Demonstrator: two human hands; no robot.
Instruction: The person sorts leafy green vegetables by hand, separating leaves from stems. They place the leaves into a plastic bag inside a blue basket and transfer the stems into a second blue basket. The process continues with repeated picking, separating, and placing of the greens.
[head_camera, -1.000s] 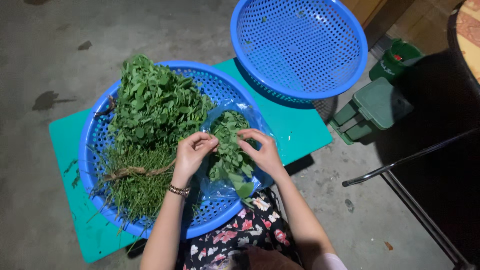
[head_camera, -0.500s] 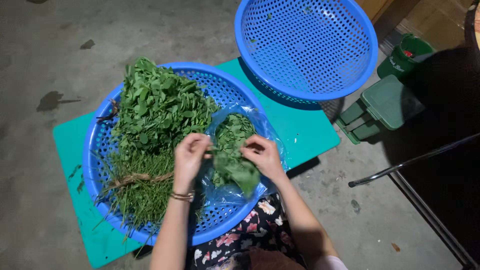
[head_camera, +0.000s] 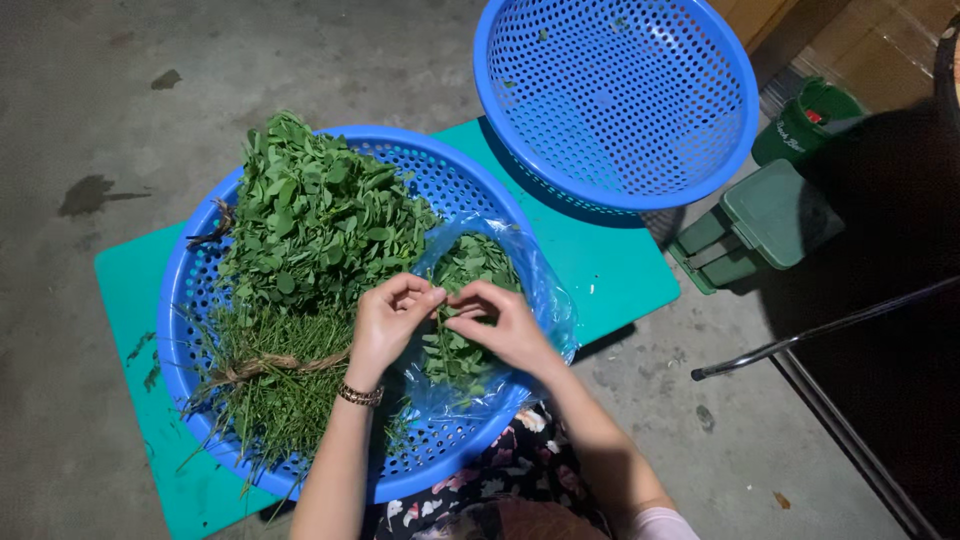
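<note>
A big blue perforated basket (head_camera: 200, 300) rests on a teal low table (head_camera: 610, 265). It holds a tied bunch of leafy greens (head_camera: 315, 220) with its stems (head_camera: 270, 380) pointing toward me. A clear plastic bag (head_camera: 545, 290) with plucked leaves (head_camera: 470, 270) lies in the basket's right side. My left hand (head_camera: 385, 325) and my right hand (head_camera: 500, 320) meet fingertip to fingertip over the bag, pinching a thin green sprig between them. A bracelet circles my left wrist.
A second blue basket (head_camera: 620, 95), nearly empty, sits tilted at the table's far right corner. A green stool (head_camera: 760, 225) and a green bucket (head_camera: 800, 125) stand to the right. A metal bar (head_camera: 820, 330) crosses the concrete floor (head_camera: 100, 90) at the right.
My hands have drawn closer together above the bag, fingertips now meeting on a sprig. The view has shifted slightly; the baskets stay put.
</note>
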